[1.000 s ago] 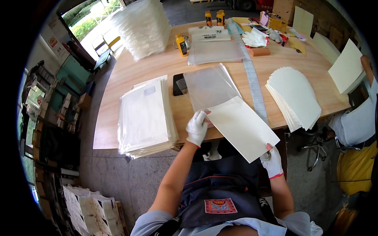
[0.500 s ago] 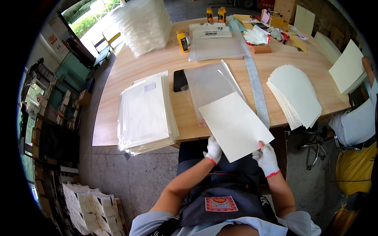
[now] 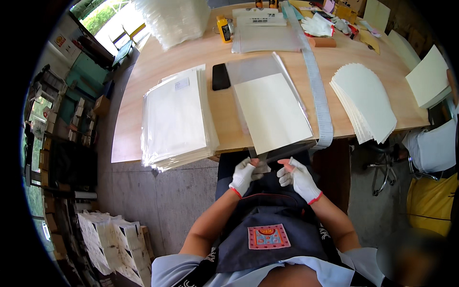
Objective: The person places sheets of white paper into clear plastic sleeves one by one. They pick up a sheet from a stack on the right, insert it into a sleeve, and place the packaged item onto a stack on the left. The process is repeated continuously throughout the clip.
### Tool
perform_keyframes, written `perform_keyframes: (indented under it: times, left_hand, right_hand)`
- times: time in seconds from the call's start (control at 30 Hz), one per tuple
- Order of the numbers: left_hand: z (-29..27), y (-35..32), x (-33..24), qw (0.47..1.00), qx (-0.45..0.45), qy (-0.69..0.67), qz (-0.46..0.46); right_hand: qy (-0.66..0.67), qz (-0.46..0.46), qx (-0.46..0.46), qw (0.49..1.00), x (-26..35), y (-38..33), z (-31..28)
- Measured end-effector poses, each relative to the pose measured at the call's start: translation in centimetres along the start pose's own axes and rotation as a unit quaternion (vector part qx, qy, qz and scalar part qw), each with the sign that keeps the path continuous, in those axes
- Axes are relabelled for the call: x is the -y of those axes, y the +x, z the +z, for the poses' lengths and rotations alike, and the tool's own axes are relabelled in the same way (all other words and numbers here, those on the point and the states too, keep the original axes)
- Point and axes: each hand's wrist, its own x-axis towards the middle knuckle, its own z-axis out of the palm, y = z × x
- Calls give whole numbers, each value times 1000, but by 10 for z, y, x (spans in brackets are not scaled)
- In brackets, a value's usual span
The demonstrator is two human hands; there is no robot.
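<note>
A cream sheet [image 3: 273, 111] lies inside a clear plastic sleeve [image 3: 260, 71] on the desk [image 3: 143, 81], its long axis running from the near edge away toward the far side. The sleeve's near end overhangs the desk edge, just beyond both hands. The left hand [image 3: 244, 175] and right hand [image 3: 297, 176] (both in white gloves) pinch that near end, about equally close. A stack of filled sleeves [image 3: 176, 119] sits left, a fanned pile of cream sheets [image 3: 364, 101] right.

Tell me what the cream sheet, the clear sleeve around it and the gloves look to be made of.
Cream sheet: matte paper or thin card, no glare. Clear sleeve: thin glossy plastic film, see-through with faint reflections. Gloves on left hand and right hand: white knit fabric, probably cotton, with red cuffs.
</note>
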Motion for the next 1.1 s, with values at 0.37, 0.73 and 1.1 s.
perform_keyframes:
  times: [0.37, 0.73, 1.1]
  left_hand:
    - [-17, -5, -15, 998, 20, 62, 4]
    - [-24, -10, -16, 998, -14, 53, 42]
    - [-41, -22, -19, 698, -145, 508, 484]
  right_hand:
    - [-750, -303, 5, 588, -2, 61, 51]
    - [-163, -111, -36, 980, 15, 30, 0]
    - [-822, 243, -49, 512, -58, -123, -251]
